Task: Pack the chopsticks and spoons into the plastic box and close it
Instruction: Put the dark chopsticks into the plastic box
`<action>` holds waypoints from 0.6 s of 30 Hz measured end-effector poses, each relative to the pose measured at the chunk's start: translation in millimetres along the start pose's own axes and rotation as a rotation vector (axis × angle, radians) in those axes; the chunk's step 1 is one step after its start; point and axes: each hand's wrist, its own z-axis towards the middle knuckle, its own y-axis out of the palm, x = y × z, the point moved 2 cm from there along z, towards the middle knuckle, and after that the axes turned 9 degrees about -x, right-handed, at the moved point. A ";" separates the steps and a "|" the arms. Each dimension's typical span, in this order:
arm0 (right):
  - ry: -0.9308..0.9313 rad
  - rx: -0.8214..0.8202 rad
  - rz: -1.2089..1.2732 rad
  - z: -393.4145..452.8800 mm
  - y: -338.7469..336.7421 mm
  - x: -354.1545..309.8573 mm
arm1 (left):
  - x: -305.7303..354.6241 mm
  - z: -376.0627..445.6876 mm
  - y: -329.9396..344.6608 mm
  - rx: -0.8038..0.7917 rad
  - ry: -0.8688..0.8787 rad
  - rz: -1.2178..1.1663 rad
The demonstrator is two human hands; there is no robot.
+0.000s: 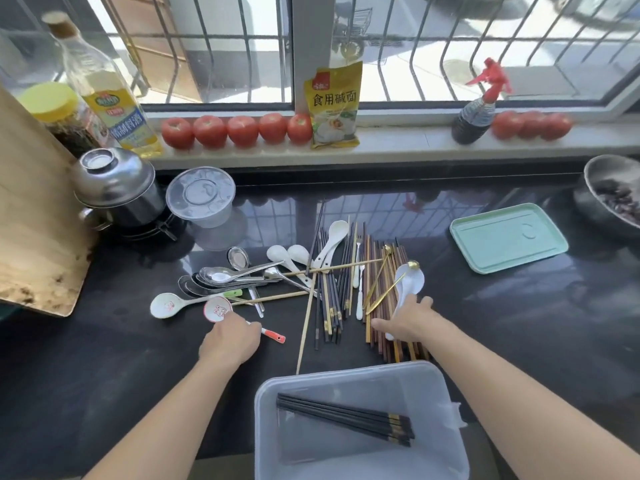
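A translucent plastic box (440, 403) stands at the counter's front edge with several black chopsticks (346, 419) lying inside. Behind it a heap of dark and brown chopsticks (332, 292), white ceramic spoons (332, 239) and metal spoons (221, 277) is spread on the black counter. My left hand (230, 341) grips the handle of a white spoon with a red pattern (217, 309) and a red tip. My right hand (407, 322) lies over the brown chopsticks (382, 306) and holds the handle of a white spoon (410, 280). The pale green lid (507, 237) lies to the right.
A steel pot (114, 188) and a clear round container (201, 195) stand at the back left beside a wooden board (31, 216). Tomatoes (239, 130), bottles and a yellow packet (334, 105) line the window sill. A dark bowl (613, 192) sits at the far right.
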 end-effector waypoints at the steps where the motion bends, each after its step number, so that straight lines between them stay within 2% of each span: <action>1: -0.001 0.024 -0.007 3.1 1.5 -6.8 | 1.1 2.9 -0.8 0.002 0.005 0.000; 6: 0.039 0.122 -0.042 17.4 -2.6 -28.7 | 6.4 9.2 -7.5 0.028 0.016 0.006; 12: 0.001 0.217 0.002 30.6 -36.3 -29.0 | 2.9 11.8 -7.3 0.009 0.029 0.000; 18: -0.079 0.272 0.014 40.0 -57.0 -20.2 | -12.4 -7.6 -5.7 -0.124 0.056 -0.256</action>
